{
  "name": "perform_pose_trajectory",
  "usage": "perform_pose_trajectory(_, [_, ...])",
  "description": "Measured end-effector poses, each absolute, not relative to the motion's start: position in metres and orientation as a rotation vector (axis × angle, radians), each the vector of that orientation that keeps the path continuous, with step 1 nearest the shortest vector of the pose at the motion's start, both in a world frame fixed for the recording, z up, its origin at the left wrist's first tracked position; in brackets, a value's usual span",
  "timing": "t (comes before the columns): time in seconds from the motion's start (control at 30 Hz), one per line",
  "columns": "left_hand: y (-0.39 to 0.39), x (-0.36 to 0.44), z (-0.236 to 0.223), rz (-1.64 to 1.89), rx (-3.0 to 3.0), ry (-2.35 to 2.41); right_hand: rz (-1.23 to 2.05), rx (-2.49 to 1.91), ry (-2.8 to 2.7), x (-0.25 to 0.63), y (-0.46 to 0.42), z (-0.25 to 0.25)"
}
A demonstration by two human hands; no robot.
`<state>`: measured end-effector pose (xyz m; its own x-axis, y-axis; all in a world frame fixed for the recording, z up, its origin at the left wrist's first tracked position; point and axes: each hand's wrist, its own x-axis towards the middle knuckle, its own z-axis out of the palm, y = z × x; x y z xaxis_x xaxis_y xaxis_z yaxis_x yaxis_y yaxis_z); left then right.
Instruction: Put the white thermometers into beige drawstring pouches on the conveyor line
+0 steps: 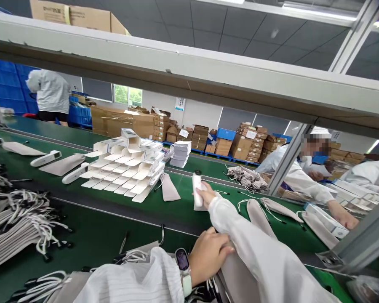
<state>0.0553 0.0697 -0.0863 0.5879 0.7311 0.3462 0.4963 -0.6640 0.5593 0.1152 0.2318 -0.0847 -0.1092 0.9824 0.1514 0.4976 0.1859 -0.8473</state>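
My right hand [205, 195] reaches over the green conveyor belt, its fingers closed round a white handheld device [196, 187] with a black tip. The device stands nearly upright, with a bit of grey cloth under it. Nearer to me, my left hand [208, 254], with a watch on its wrist, has its fingers curled at the top of a grey drawstring pouch [238, 275]; the right sleeve partly covers the fingertips. Another grey pouch [169, 187] lies beside stacked open white boxes [123, 170]. Similar white devices [46, 159] lie on the belt at the left.
Piled pouches with white cords [15, 227] fill the near left. A shelf beam [177, 63] crosses overhead, and a metal post [290, 160] stands at right. Stacked leaflets [180, 154] lie behind the boxes. A co-worker's arm [316, 191] reaches in beside a white box [326, 221].
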Motion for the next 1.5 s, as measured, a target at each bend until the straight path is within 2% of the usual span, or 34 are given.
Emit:
perform_pose_trajectory(0.1, [0.070, 0.057, -0.080, 0.869, 2.316, 1.002, 1.000, -1.233, -1.527, 0.169, 0.201, -0.061])
perform_pose_trajectory(0.2, [0.069, 0.057, -0.079, 0.923, 2.168, 0.905, 1.255, -0.875, -1.286, 0.207, 0.160, -0.036])
perform_pose_trajectory(0.4, [0.072, 0.054, -0.077, 0.930, 2.039, 0.851, 1.431, -0.650, -1.229, 0.203, 0.123, -0.028])
perform_pose_trajectory(0.8, [0.075, 0.050, -0.075, 1.031, 2.049, 0.967, 1.503, -0.739, -1.148, 0.203, 0.129, -0.030])
perform_pose_trajectory(0.97, [0.077, 0.046, -0.070, 1.286, 2.087, 1.067, 1.579, -1.008, -1.565, 0.205, 0.127, -0.037])
perform_pose_trajectory(1.07, [0.080, 0.045, -0.062, 1.313, 2.106, 1.087, 1.644, -1.160, -1.853, 0.203, 0.124, -0.040])
perform_pose_trajectory(1.13, [0.084, 0.042, -0.055, 1.250, 2.085, 1.134, 1.491, -1.267, -1.963, 0.202, 0.123, -0.038])
perform_pose_trajectory(1.17, [0.086, 0.040, -0.051, 1.206, 2.063, 1.180, 1.310, -1.299, -1.979, 0.202, 0.123, -0.037])
perform_pose_trajectory(1.23, [0.087, 0.034, -0.041, 1.041, 2.006, 1.283, 0.806, -1.317, -1.898, 0.208, 0.126, -0.034])
perform_pose_trajectory(1.33, [0.077, 0.026, -0.017, 0.562, 1.874, 1.263, 0.175, -1.307, -1.724, 0.229, 0.136, -0.036])
perform_pose_trajectory(1.4, [0.064, 0.022, -0.001, 0.384, 1.818, 1.134, 0.030, -1.338, -1.671, 0.246, 0.144, -0.040])
perform_pose_trajectory(1.5, [0.043, 0.021, 0.013, 0.497, 1.816, 1.036, 0.135, -1.369, -1.593, 0.263, 0.153, -0.045])
